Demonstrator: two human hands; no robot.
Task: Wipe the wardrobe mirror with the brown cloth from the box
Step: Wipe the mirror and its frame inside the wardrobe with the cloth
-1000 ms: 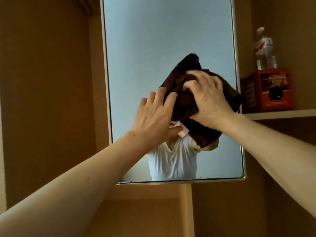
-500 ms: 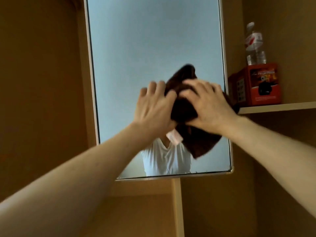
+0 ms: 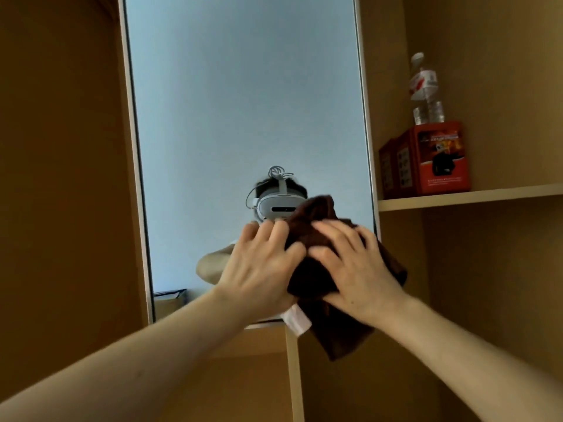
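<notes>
Two hands press the brown cloth (image 3: 315,214) on the wardrobe mirror (image 3: 243,117).
The cloth covers the mirror's lower right corner, its tail hanging below the bottom edge; the left hand (image 3: 262,269) and right hand (image 3: 358,269) lie on it side by side, fingers spread, pressing, not clenched.

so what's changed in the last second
The left hand and right hand slid the brown cloth down the mirror to its lower right corner, so the cloth now hangs past the bottom edge. Both hands still press it to the glass; the bottle and red box stay on the shelf.
</notes>
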